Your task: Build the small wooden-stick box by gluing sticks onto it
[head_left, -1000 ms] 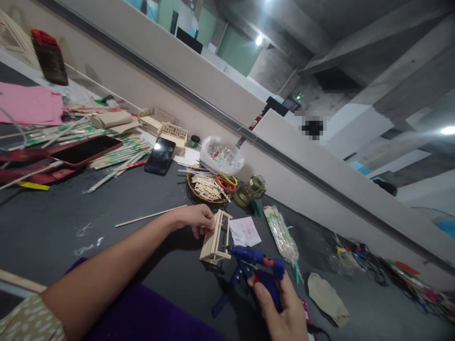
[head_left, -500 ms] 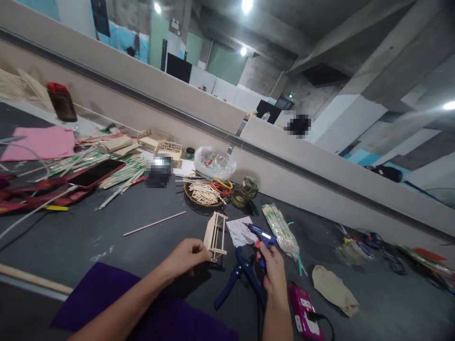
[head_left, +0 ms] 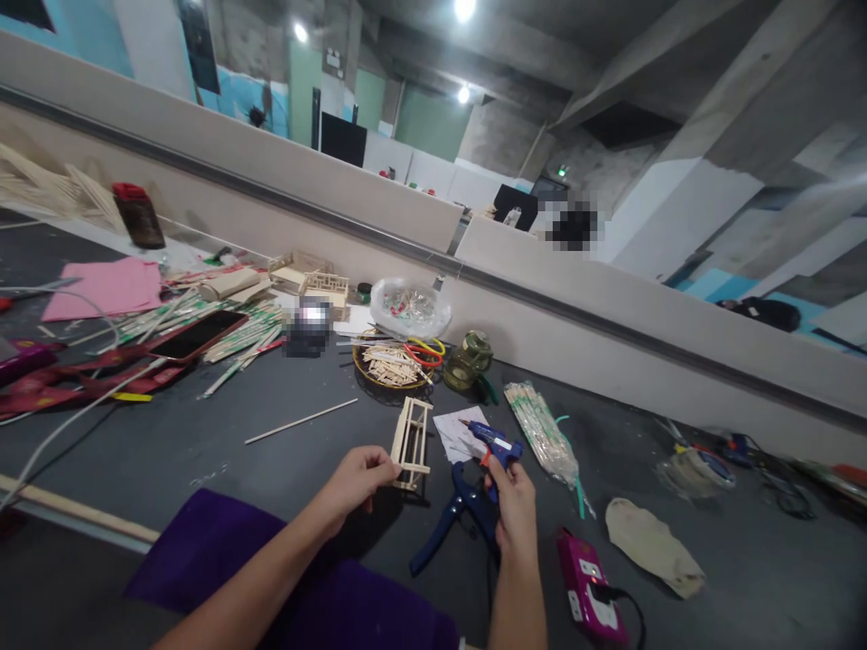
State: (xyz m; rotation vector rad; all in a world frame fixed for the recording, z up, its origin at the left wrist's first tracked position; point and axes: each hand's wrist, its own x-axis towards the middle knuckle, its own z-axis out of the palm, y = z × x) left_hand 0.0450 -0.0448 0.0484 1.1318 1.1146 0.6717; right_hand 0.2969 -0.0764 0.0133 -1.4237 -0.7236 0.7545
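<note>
My left hand (head_left: 356,477) pinches the lower edge of a small wooden stick frame (head_left: 410,443) that stands upright on the dark table (head_left: 169,442). Just right of the frame, my right hand (head_left: 515,501) is closed around the grip of a blue glue gun (head_left: 493,442), its nozzle pointing left over a white paper slip (head_left: 461,435). Blue-handled pliers (head_left: 451,519) lie on the table below the gun, between my two hands.
A round tray of short sticks (head_left: 393,364), a clear plastic bag (head_left: 410,309), a bag of skewers (head_left: 542,438), a pink power bank (head_left: 589,587), a loose stick (head_left: 302,421) and heaps of chopstick packs (head_left: 223,329) lie around. A grey partition wall (head_left: 542,316) backs the table.
The camera tipped level and pulled back. My right hand moved the glue gun up and away from the frame's base, over the paper slip. My left hand shifted to the frame's lower edge.
</note>
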